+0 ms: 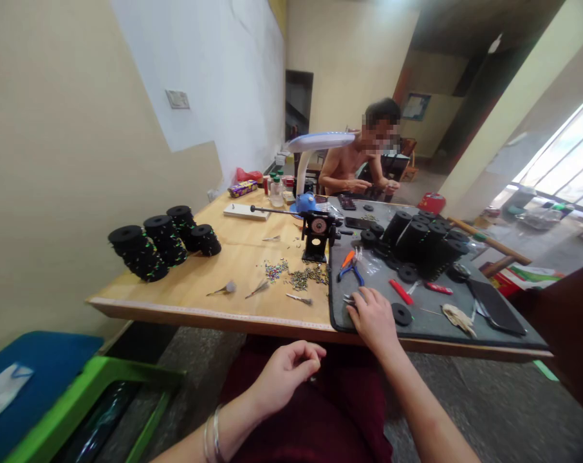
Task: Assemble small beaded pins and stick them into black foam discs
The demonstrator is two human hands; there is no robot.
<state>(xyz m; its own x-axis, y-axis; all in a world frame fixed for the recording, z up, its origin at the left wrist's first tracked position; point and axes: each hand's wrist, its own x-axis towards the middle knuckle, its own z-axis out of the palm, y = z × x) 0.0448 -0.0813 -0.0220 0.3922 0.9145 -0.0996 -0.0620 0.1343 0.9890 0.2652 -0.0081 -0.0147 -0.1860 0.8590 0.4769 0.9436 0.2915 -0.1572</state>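
Observation:
My left hand (294,370) is above my lap, in front of the table edge. Its thumb and forefinger are pinched together, and anything between them is too small to make out. At the front left corner of the grey mat (431,315), my right hand (374,319) rests with curled fingers over a small metal-tipped tool (349,299), mostly hidden beneath them. Beyond that hand lie pliers (351,270) with orange and blue handles. A black foam spool (402,314) sits just right of it. Small metal pieces (304,278) are heaped on the wood beside the mat.
A black clamp-like device (316,236) stands mid-table, near a blue-based lamp (305,203). Stacked black spools (136,252) fill the left side; more spools (417,241) crowd the mat. Feather-like bundles (257,288) lie near the front. Another person (349,168) sits across.

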